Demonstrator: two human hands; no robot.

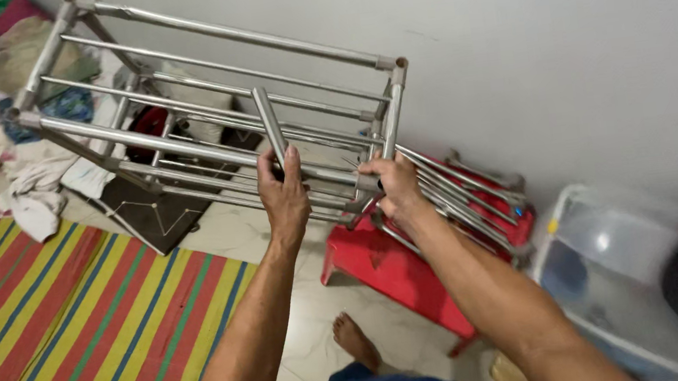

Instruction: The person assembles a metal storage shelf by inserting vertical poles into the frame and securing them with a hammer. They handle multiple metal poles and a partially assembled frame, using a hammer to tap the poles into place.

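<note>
Held up tilted before a pale wall (560, 38): steel tube rack (180, 140); left hand (284, 192) wrapped tight around a loose upright tube (270, 126); right hand (394, 184) clenched on rack's near corner joint; below, red plastic stool (391, 270) bearing loose tubes (467, 193); striped mat (73, 323) left; clear bin (620, 269) right.
</note>
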